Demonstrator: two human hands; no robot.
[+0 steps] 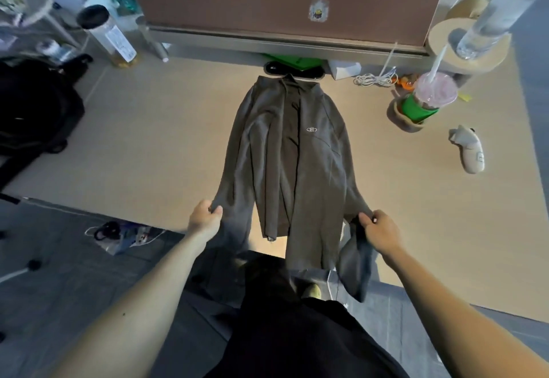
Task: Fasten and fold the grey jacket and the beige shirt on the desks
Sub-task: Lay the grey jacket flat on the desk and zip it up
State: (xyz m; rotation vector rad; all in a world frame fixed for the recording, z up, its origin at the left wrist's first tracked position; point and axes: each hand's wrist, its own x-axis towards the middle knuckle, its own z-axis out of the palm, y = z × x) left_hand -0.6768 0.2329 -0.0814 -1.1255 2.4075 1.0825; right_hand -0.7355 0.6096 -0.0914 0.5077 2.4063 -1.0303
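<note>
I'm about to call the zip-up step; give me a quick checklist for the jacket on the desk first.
1. The grey jacket laid on the desk, collar away: ok.
2. Front fastened: not ok, the panels lie apart, unzipped.
3. The left hand grips the jacket's left side: ok.
4. The right hand grips its right side: ok.
5. Hem on the desk: not ok, it hangs over the near edge.
6. The drink cup clear of the jacket: ok, stands apart.

bare left hand (pixel 205 218) and right hand (pixel 381 233), bare forearms (pixel 142 288), loose black clothing (pixel 291 336), a yellow-green shoe (pixel 312 290)
</note>
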